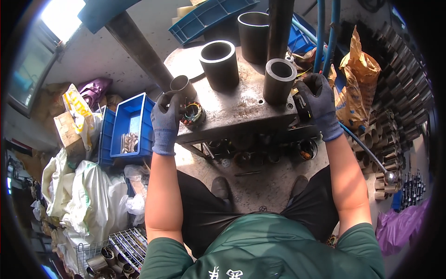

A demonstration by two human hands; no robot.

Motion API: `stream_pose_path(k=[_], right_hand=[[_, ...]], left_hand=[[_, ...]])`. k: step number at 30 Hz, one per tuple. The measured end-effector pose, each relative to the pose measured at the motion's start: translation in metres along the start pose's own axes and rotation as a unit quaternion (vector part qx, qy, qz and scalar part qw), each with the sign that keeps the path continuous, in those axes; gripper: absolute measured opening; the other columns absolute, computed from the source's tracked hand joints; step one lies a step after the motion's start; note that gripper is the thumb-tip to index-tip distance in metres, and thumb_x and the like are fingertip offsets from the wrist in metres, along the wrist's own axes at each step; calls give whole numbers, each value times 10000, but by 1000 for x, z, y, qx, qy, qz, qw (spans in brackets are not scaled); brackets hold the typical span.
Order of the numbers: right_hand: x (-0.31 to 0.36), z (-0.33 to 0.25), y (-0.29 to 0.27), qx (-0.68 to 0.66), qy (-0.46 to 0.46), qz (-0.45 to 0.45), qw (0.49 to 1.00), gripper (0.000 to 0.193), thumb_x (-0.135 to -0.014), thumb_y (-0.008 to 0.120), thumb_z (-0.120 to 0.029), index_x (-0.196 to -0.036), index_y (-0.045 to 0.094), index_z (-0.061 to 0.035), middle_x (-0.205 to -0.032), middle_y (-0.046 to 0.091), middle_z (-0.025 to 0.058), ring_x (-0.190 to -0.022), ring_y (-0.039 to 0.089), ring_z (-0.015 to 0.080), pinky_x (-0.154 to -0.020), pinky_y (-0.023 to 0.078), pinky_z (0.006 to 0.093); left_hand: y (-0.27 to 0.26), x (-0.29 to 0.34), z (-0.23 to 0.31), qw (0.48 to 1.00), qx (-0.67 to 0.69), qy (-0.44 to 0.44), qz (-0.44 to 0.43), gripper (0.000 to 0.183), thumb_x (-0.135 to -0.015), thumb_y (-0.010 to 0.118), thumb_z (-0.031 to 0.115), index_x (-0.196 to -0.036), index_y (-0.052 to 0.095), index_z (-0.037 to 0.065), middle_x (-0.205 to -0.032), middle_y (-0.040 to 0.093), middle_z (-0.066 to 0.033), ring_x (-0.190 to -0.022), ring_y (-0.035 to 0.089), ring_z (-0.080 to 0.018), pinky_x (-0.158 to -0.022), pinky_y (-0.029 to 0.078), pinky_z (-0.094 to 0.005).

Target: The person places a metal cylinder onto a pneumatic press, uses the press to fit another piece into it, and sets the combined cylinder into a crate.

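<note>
My left hand (166, 118), in a grey-blue work glove, is at the table's left edge with its fingers curled together. Just right of it sits a small round part with coloured wire inside (193, 114). Whatever the left fingers grip is hidden by the glove. A short metal tube (183, 87) stands just beyond. My right hand (318, 104), gloved alike, is closed at the right edge beside a dark box-like piece (302, 109); its grip is partly hidden. A thick-walled dark cylinder (278, 86) stands upright to its left.
Larger dark cylinders (219, 69) stand on the metal table (237, 114), near a dark vertical post (280, 32). A blue bin (118, 116) holds small metal parts at left. White sacks (88, 195) lie below it. Metal sleeves are stacked right, behind a ball-ended lever (391, 176).
</note>
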State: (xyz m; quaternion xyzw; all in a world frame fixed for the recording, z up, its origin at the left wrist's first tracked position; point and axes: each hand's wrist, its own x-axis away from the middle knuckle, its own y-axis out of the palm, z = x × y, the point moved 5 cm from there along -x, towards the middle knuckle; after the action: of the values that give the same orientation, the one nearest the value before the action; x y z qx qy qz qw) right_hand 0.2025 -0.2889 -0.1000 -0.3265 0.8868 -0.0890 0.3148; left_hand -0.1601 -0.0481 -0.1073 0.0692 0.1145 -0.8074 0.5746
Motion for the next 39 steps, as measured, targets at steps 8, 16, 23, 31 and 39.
stream_pose_path(k=[8, 16, 23, 31, 39], right_hand=[[25, -25, -6, -18, 72, -142, 987, 353, -994, 716, -308, -813, 654, -12, -603, 590, 0, -538, 523, 86, -540, 439, 293], [81, -31, 15, -46, 128, -394, 909, 694, -957, 738, -256, -1542, 441, -29, -1098, 756, 132, -1042, 691, 158, -947, 530, 334], [115, -6, 29, -229, 265, -454, 819, 627, -986, 688, -272, -1502, 455, -1, -1219, 708, 116, -1067, 704, 230, -942, 556, 325], [143, 53, 12, -203, 452, -325, 805, 433, -902, 729, -200, -1271, 628, 3, -1091, 714, 89, -946, 715, 197, -790, 609, 321], [119, 146, -181, 377, 162, -328, 851, 329, -766, 717, -215, -1033, 672, -28, -929, 716, 222, -814, 682, 381, -708, 540, 466]], left_hand=[[14, 43, -21, 861, -482, 67, -147, 436, -902, 741, 327, -1285, 675, 129, -1236, 697, -174, -1162, 662, -363, -1007, 523, -450], [47, 53, -20, 982, -41, -79, -165, 349, -941, 720, 122, -1269, 684, 9, -1025, 735, -11, -854, 647, -59, -685, 495, -204], [133, 112, 4, 927, -6, 77, -368, 453, -829, 730, -18, -1277, 667, 7, -1231, 710, -109, -1138, 668, -213, -1017, 524, -357], [191, 161, -5, 739, -232, 360, -521, 573, -830, 697, 161, -1396, 609, 167, -1372, 623, -93, -1179, 599, -332, -997, 485, -447], [189, 159, -62, 655, -385, 269, -592, 574, -838, 731, 244, -1388, 610, 130, -1362, 621, -137, -1213, 585, -358, -1045, 469, -470]])
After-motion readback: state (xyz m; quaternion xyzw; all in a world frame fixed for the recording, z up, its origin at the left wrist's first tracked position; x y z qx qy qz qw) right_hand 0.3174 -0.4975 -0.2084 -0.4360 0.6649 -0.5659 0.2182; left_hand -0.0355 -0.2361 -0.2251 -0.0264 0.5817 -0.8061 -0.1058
